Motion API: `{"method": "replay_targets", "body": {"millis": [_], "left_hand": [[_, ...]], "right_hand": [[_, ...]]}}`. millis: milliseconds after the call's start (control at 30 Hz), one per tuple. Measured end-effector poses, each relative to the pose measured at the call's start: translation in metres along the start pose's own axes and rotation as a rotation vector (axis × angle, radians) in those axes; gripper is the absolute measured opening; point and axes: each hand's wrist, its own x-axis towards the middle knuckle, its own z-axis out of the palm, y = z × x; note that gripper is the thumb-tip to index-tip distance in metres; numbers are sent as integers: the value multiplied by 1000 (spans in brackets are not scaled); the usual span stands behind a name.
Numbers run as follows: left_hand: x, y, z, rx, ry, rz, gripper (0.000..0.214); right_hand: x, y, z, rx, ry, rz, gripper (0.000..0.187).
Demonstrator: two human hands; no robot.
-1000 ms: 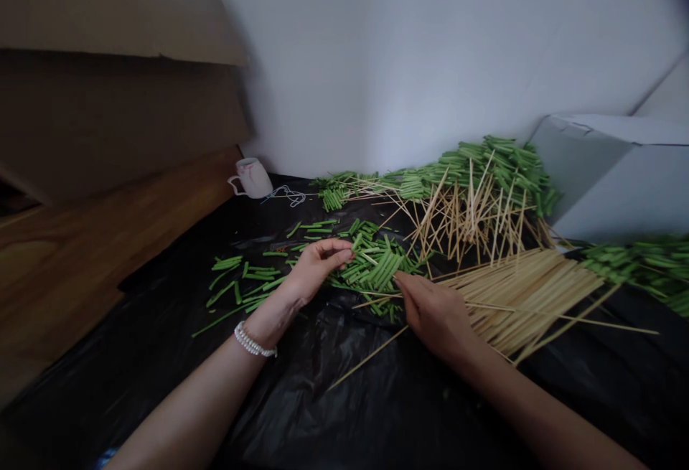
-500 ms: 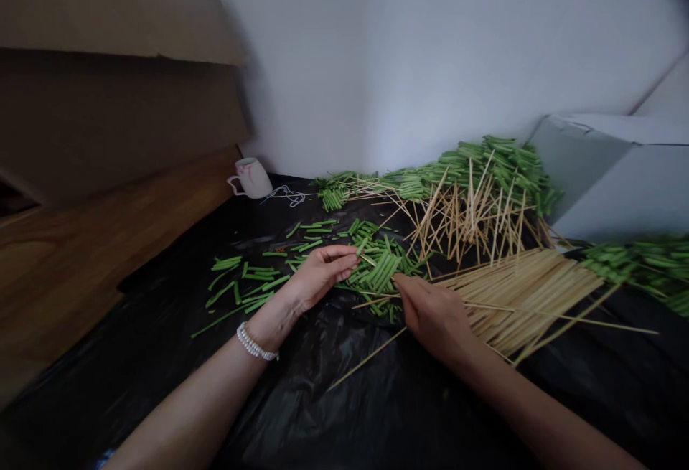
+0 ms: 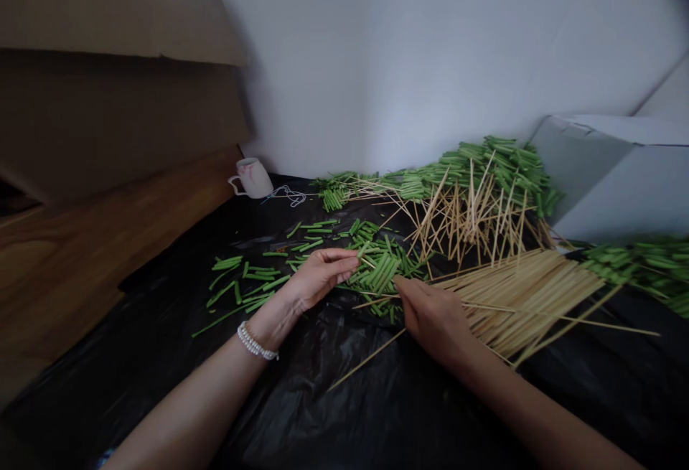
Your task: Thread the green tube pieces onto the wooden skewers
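My left hand (image 3: 324,274), with a white beaded bracelet at the wrist, pinches a short green stalk piece (image 3: 363,248) between thumb and fingertips. Right beside it is the pale tip of a bamboo skewer (image 3: 367,262). My right hand (image 3: 433,311) is closed around the other part of that skewer; its fingers hide most of the grip. Between the hands, a row of green stalk pieces (image 3: 383,273) lies side by side across the skewer. Loose cut stalks (image 3: 263,276) are scattered on the black plastic sheet (image 3: 334,412) around my left hand.
Bare bamboo skewers (image 3: 527,298) lie in a pile right of my right hand. Loaded skewers (image 3: 479,168) are heaped against the wall, with more green stalks (image 3: 646,269) at far right. A white mug (image 3: 255,179), a cardboard box (image 3: 118,97) and a white box (image 3: 619,168) stand around.
Almost nothing differs. Both hands keep their grips, with only a very slight shift of the fingers and the skewer.
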Motion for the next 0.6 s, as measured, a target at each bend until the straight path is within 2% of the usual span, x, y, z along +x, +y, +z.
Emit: {"method": "replay_targets", "body": {"millis": [333,533,600], "left_hand": [[-4,-1,4,-50,-13,-61,29],[-3,0,1,-29,-91,-112,21],[-2,-2,0,-27,-79,-113,21]], "right_hand": [[0,-1,0,-7,-27,6,26],[-2,-2,1,2,-46,17,28],[-3,-2,2,5,-58,24,28]]}}
